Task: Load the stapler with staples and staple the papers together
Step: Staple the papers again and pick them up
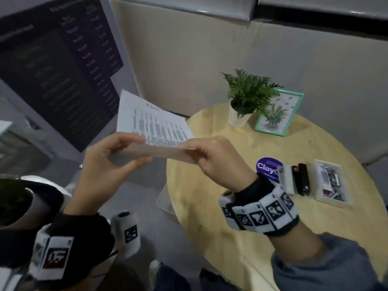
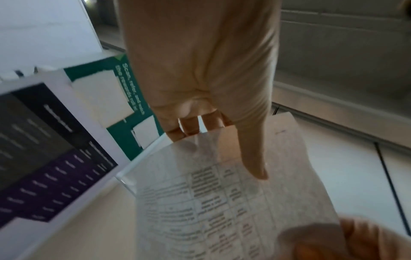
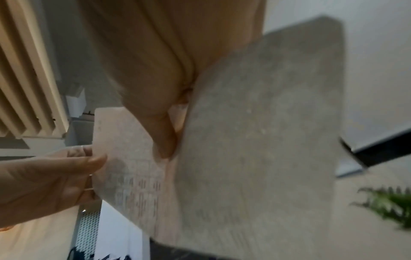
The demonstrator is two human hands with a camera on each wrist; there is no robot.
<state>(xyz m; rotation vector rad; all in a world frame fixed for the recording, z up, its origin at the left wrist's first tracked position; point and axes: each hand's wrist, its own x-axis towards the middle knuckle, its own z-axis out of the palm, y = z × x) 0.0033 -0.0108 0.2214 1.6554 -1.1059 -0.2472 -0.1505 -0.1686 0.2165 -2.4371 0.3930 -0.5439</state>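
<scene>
Papers [image 1: 155, 131] held in the air, off the left edge of the counter [image 1: 220, 217]. Left hand [image 1: 111, 162] pinching near edge at one end, right hand [image 1: 212, 158] pinching the other; both clamped on the sheets. Long axis running away from the body, far end tipped upward toward the wall, printed face up. Stapler [image 1: 301, 179] lying near the right edge of the counter, untouched, beside open staple box [image 1: 329, 182]. Loaded or not: cannot tell. Stapling apparently still to do; sheets seemingly being squared first.
</scene>
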